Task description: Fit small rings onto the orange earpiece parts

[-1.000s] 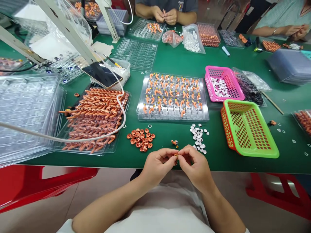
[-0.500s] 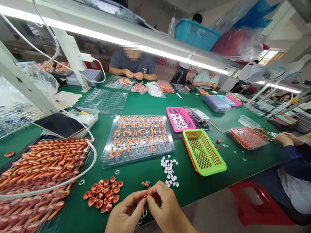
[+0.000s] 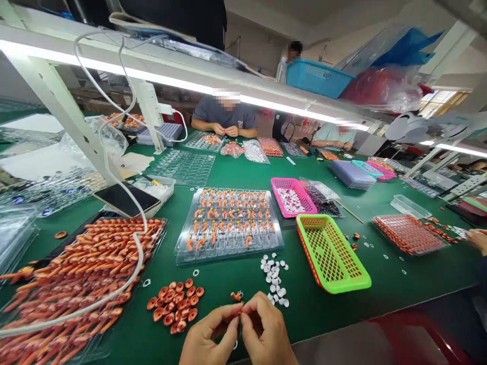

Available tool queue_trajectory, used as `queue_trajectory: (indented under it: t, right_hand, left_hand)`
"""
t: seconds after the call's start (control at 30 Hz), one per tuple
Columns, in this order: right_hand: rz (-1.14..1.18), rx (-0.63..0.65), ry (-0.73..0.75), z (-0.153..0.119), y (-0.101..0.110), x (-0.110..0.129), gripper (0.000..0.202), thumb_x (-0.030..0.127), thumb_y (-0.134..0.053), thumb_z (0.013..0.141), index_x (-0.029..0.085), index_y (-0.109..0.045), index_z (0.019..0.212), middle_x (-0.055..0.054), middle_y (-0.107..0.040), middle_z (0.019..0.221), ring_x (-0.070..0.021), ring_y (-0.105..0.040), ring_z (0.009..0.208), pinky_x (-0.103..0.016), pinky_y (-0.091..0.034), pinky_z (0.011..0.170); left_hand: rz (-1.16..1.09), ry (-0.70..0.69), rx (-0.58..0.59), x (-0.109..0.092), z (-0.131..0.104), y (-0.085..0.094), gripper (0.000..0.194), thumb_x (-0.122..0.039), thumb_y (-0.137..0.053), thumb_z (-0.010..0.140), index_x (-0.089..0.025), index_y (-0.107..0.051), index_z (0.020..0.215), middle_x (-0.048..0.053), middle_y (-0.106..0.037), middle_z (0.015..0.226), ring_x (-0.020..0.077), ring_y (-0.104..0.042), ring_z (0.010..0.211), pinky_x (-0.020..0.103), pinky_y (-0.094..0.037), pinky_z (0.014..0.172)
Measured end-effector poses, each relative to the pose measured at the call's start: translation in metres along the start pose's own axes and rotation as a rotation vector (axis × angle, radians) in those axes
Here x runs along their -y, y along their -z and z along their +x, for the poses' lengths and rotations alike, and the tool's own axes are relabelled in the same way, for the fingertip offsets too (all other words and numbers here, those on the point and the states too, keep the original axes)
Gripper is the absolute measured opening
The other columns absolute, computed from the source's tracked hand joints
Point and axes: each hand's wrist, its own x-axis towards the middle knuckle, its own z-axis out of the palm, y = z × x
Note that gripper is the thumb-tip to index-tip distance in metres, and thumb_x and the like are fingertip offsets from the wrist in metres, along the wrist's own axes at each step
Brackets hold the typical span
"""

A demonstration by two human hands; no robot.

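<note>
In the head view, the left hand (image 3: 209, 334) and the right hand (image 3: 266, 329) are meeting just above the near edge of the green table (image 3: 216, 278). Both are keeping thumb and forefinger closed, and between the fingertips they are pinching a small orange part (image 3: 240, 311). The fingers are covering most of it, so I cannot tell its exact shape. Just beyond them, a loose orange piece (image 3: 236, 295) is lying on the table. The orange cups (image 3: 177, 304) are lying in a pile to the left, the white discs (image 3: 274, 274) to the right, and the clear tray (image 3: 232, 257) is standing farther back, holding curved orange pieces.

In my judgement, the hands are doing a fine fitting or adjusting step. The next move is probably calling for a steady pinch from both sides, with the part staying well aligned.
</note>
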Motion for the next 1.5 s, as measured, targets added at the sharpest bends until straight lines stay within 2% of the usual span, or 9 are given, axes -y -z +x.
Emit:
queue_trajectory:
  t: [0.07,0.17,0.33,0.6,0.8,1.0,1.23,1.5]
  right_hand:
    - [0.014,0.007,-0.053,-0.001,0.007,0.009,0.013,0.012,-0.047,0.088,0.021,-0.055,0.081,0.001,-0.057,0.075,-0.0109,-0.055,0.063,-0.021,-0.042,0.057]
    - [0.038,0.04,-0.077,0.001,0.017,0.018,0.012,0.017,-0.049,0.091,0.02,-0.056,0.083,0.0,-0.057,0.076,-0.012,-0.055,0.067,-0.022,-0.044,0.062]
    - [0.157,0.108,-0.161,0.003,0.025,0.021,0.008,0.02,-0.054,0.092,0.021,-0.062,0.091,-0.001,-0.06,0.083,-0.0118,-0.056,0.068,-0.022,-0.045,0.06]
    - [0.176,0.088,-0.266,0.004,0.023,0.023,0.008,0.022,-0.056,0.088,0.021,-0.061,0.082,0.002,-0.057,0.075,-0.0106,-0.052,0.06,-0.022,-0.042,0.052]
    - [0.234,0.155,-0.313,0.007,0.026,0.022,0.01,0.022,-0.057,0.086,0.02,-0.058,0.076,0.003,-0.054,0.07,-0.01,-0.049,0.057,-0.021,-0.039,0.05]
    - [0.235,0.128,-0.287,0.004,0.022,0.023,0.009,0.018,-0.056,0.084,0.02,-0.055,0.076,0.002,-0.052,0.07,-0.0097,-0.047,0.057,-0.021,-0.038,0.049]
    - [0.246,0.144,-0.296,0.007,0.018,0.023,0.01,0.018,-0.056,0.083,0.02,-0.054,0.074,0.002,-0.051,0.069,-0.0088,-0.045,0.055,-0.021,-0.036,0.047]
    - [0.278,0.153,-0.32,0.008,0.024,0.025,0.01,0.02,-0.056,0.085,0.02,-0.056,0.075,0.002,-0.053,0.07,-0.0097,-0.05,0.057,-0.021,-0.041,0.049]
  left_hand:
    - [0.039,-0.007,-0.015,-0.007,-0.003,-0.002,0.02,-0.031,-0.069,0.078,-0.018,-0.079,0.09,0.008,-0.079,0.092,0.0226,-0.076,0.083,0.025,-0.061,0.076]
    - [0.027,0.058,0.022,-0.017,-0.005,-0.005,0.02,-0.025,-0.066,0.079,-0.015,-0.078,0.091,0.009,-0.079,0.092,0.0221,-0.074,0.085,0.027,-0.06,0.08]
    - [-0.085,0.175,0.012,-0.018,-0.005,-0.006,0.022,-0.027,-0.065,0.08,-0.013,-0.076,0.093,0.01,-0.078,0.089,0.021,-0.074,0.078,0.029,-0.06,0.073]
    - [0.109,0.049,-0.023,-0.019,-0.007,-0.008,0.022,-0.021,-0.062,0.081,-0.013,-0.077,0.095,0.008,-0.079,0.091,0.0185,-0.075,0.078,0.025,-0.06,0.073]
    - [0.23,-0.046,-0.028,-0.023,-0.008,-0.007,0.021,-0.018,-0.06,0.08,-0.015,-0.077,0.09,0.006,-0.079,0.085,0.0168,-0.073,0.073,0.023,-0.059,0.069]
    - [0.267,0.002,-0.051,-0.031,-0.01,-0.008,0.019,-0.014,-0.059,0.077,-0.016,-0.077,0.084,0.005,-0.077,0.08,0.0164,-0.071,0.069,0.023,-0.057,0.067]
    - [0.253,0.037,-0.089,-0.031,-0.01,-0.008,0.019,-0.013,-0.06,0.074,-0.016,-0.077,0.082,0.005,-0.077,0.078,0.0168,-0.071,0.069,0.024,-0.057,0.067]
    - [0.12,0.148,-0.071,-0.038,-0.009,-0.009,0.017,-0.018,-0.063,0.073,-0.013,-0.077,0.081,0.007,-0.078,0.08,0.0182,-0.072,0.071,0.025,-0.058,0.067]
